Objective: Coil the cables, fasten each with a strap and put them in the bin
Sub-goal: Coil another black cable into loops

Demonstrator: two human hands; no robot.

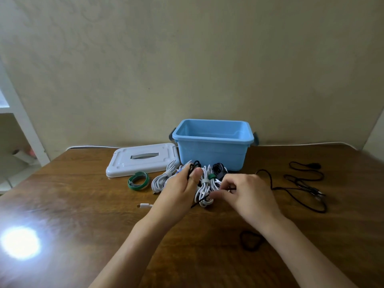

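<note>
A blue bin [212,151] stands open at the back of the wooden table. In front of it lie several coiled white cables [204,190], some bound with grey and green straps, and a coiled black one [218,168]. My left hand [179,194] holds a black cable [299,190] looped around its fingers. My right hand [245,194] pinches the same cable a little to the right; the rest of it trails loose over the table to the right. A green strap [138,181] lies rolled left of the coils.
The bin's white lid [141,161] lies flat left of the bin. A white plug end [145,205] sticks out under my left wrist. A black loop [250,240] lies near my right forearm. Bright glare sits at the table's front left.
</note>
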